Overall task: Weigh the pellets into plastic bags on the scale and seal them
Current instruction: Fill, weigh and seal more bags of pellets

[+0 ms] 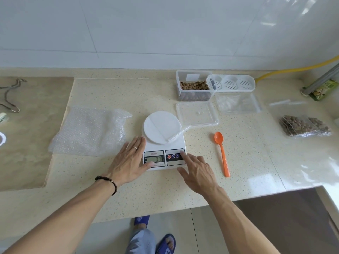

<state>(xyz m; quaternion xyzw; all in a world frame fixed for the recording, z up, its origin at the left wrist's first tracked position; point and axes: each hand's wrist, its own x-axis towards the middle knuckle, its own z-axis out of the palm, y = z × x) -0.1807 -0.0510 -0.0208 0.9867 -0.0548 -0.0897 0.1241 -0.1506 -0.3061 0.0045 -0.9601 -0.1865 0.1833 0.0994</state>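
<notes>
A: Left side of the surface [183,184]?
B: Bubble wrap [88,131], lying flat. Just right of it, the left hand [128,162] rests palm down against the left edge of the scale [163,143], fingers straight and close together, thumb on the display.

A: The scale itself?
B: Centre. An empty clear bag [165,121] lies across its round platform.

A: Right hand?
B: The right hand [198,173] has its index finger extended, tip on the button panel at the right end; other fingers loosely curled, holding nothing.

A: Further right?
B: A lid [197,113] flat behind the scale, an open box [194,85] of pellets [194,85] behind that. An orange spoon [222,153] lies apart. Spare bags [238,103] beyond, and a filled bag [304,125] near the right edge.
</notes>
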